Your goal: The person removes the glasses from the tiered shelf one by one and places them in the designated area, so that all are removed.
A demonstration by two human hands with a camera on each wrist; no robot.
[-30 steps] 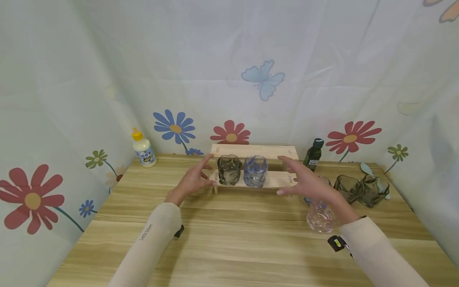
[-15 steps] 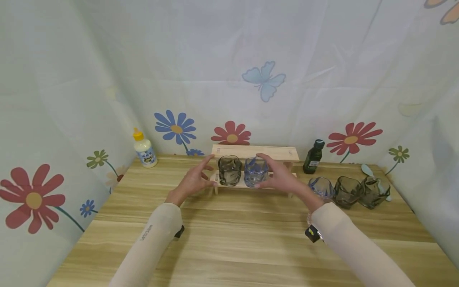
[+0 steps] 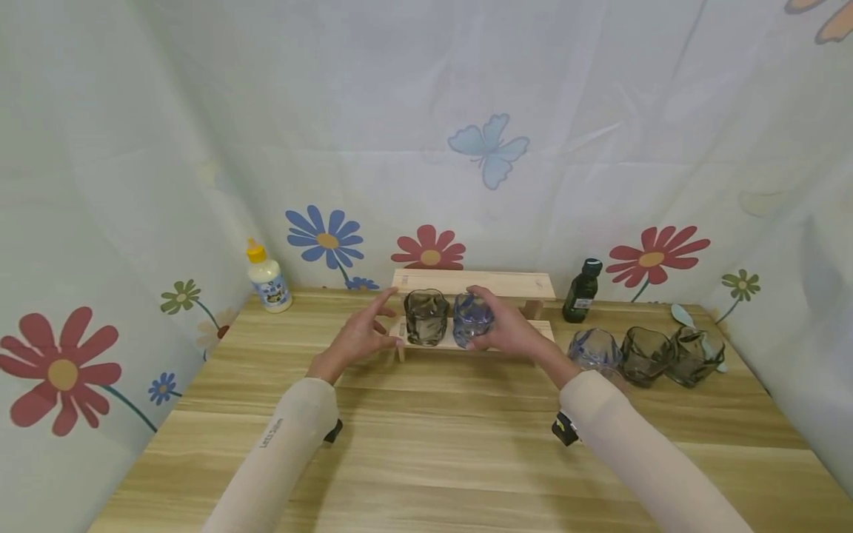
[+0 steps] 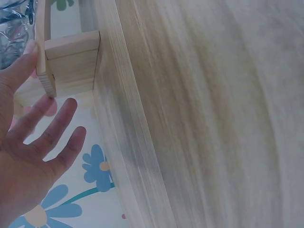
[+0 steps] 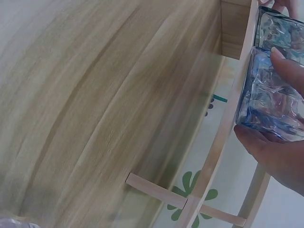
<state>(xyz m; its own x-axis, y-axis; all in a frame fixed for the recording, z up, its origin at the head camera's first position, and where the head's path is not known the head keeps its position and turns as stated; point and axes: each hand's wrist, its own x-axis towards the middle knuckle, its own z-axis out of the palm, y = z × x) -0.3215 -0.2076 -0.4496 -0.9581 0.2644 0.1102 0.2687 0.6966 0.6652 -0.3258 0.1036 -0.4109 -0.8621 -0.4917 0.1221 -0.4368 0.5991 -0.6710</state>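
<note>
Downward head view, wrist close-ups; shared shelf (image 3: 473, 282)

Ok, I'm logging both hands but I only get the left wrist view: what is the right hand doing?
Observer: The right hand holds a blue-tinted, faceted glass tumbler.
Operator: And what stands just beyond the rack's right end?
Observer: A dark green bottle with a dark cap, right of the pale two-tier wooden rack.
Operator: Anything at the back left of the table?
Observer: A pale squeeze bottle with a yellow nozzle cap.
</note>
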